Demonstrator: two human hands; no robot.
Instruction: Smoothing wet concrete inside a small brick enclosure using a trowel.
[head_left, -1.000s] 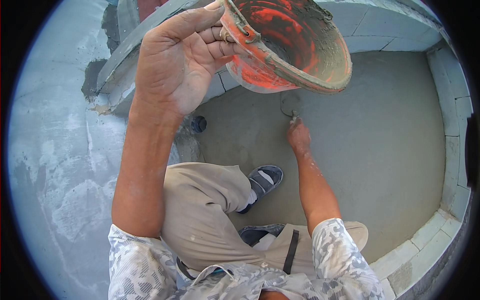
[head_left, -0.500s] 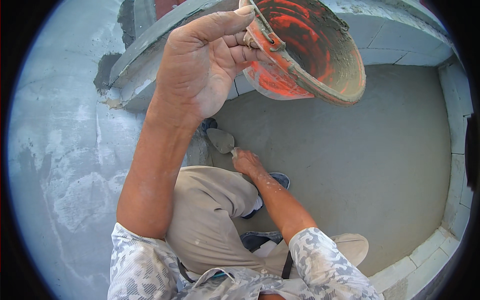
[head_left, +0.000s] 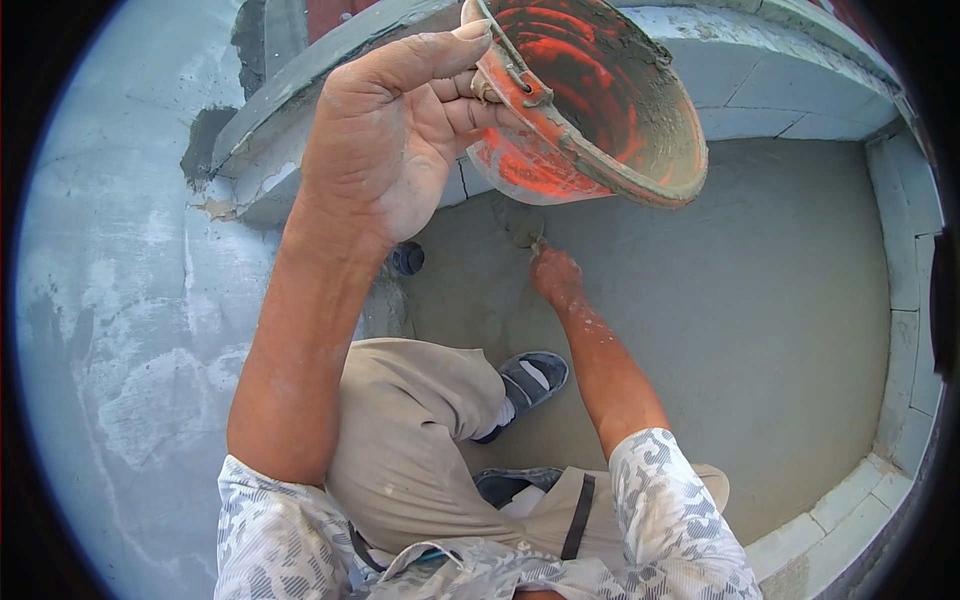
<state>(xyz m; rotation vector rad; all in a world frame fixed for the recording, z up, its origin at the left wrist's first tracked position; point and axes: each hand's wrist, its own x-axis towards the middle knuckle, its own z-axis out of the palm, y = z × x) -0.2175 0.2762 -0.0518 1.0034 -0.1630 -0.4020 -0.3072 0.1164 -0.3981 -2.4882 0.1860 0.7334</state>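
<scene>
My left hand [head_left: 385, 150] is raised high, gripping the rim and handle side of an orange bucket [head_left: 635, 140], which is tipped and coated inside with grey mortar. Below it, my right hand [head_left: 555, 270] holds a trowel [head_left: 523, 229] by its handle, blade on or just over the grey cement floor [head_left: 720, 320] under the bucket; whether it touches, I cannot tell. A small dark cylindrical object [head_left: 406, 259] stands left of the trowel, partly behind my left wrist.
A pale grey rendered surface [head_left: 130, 300] spans the left. Curved block walls [head_left: 900, 260] border the floor at back and right, with a rough grey ledge [head_left: 250, 135] at back left. My sandalled foot [head_left: 532, 378] and bent legs in beige trousers are beneath my arms.
The trowel swung leftward toward the dark object half a second ago, then moved back right and away from me. My left hand and the bucket shifted right, then slightly back left.
</scene>
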